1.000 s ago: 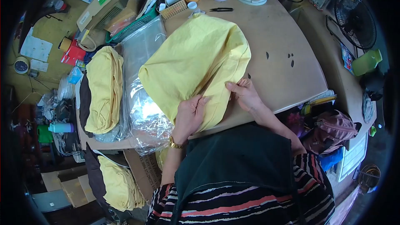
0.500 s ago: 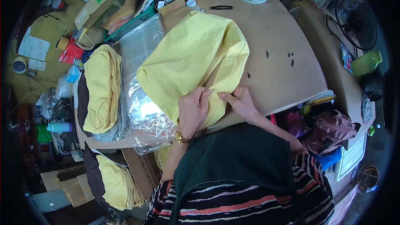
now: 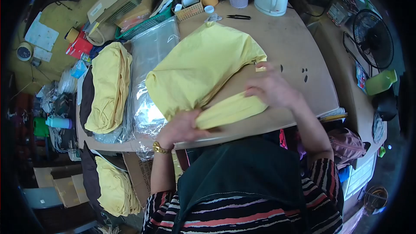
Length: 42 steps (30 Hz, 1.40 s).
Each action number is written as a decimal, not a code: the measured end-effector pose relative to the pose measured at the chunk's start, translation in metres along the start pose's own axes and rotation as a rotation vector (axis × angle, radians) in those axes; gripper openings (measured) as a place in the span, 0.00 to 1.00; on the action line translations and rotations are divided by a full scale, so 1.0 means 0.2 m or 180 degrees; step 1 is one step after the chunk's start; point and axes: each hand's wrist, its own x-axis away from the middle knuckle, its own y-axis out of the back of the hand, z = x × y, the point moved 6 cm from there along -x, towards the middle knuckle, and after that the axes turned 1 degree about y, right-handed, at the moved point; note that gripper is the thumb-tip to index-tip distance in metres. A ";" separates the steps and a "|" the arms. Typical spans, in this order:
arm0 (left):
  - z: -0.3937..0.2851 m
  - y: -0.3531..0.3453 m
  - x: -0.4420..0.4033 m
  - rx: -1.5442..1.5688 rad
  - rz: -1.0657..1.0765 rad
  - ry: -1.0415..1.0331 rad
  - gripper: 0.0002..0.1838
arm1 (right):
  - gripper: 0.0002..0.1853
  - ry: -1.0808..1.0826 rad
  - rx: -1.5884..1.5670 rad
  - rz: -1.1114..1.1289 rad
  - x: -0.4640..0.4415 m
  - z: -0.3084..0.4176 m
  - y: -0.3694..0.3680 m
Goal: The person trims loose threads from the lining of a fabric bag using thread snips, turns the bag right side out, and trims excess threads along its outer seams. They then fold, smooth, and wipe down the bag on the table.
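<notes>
Cloth (image 3: 199,65) of plain yellow is spread toward the tabletop's (image 3: 294,39) near edge, beside clear plastic (image 3: 145,84). Its loose strip (image 3: 232,110) is apparently being straightened: one end is held by the right hand (image 3: 275,89); the left hand's (image 3: 182,125) grip at the other cannot be told for blur. Next, even tension seems called for.

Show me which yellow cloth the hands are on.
The spread cloth: left hand and right hand both touch it. The upper pile and lower pile, at left, lie folded, untouched.
</notes>
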 end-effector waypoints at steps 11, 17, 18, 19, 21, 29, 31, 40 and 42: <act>0.10 0.15 -0.12 -0.0509 -0.1329 -0.0796 0.13 | 0.02 -0.0527 0.0618 -0.0146 0.01 -0.02 0.06; 0.16 0.19 -0.11 -0.0757 -0.1562 -0.0763 0.06 | 0.06 -0.0916 0.0342 -0.0101 0.09 -0.13 0.02; 0.17 0.18 -0.12 -0.0693 -0.1567 -0.0800 0.07 | 0.06 -0.0909 0.0333 -0.0103 0.10 -0.13 0.01; 0.17 0.17 -0.12 -0.0699 -0.1561 -0.0803 0.07 | 0.06 -0.0933 0.0327 -0.0108 0.11 -0.14 0.01; 0.17 0.14 -0.11 -0.0574 -0.1424 -0.0816 0.07 | 0.07 -0.0978 0.0327 -0.0114 0.13 -0.14 0.01; -0.06 0.20 -0.05 -0.0954 -0.2645 -0.0867 0.08 | 0.18 -0.0571 0.0800 -0.0201 -0.12 -0.03 -0.20; 0.04 0.09 0.05 0.0052 -0.3069 -0.0280 0.10 | 0.17 -0.0716 0.0605 -0.0406 -0.17 -0.03 -0.12; 0.30 -0.31 -0.14 0.5367 -0.2151 0.0610 0.14 | 0.18 -0.0670 0.0120 -0.0850 -0.27 0.03 -0.06; 0.32 -0.29 -0.14 0.5431 -0.2261 0.0471 0.14 | 0.18 -0.0650 0.0110 -0.0917 -0.27 0.03 -0.06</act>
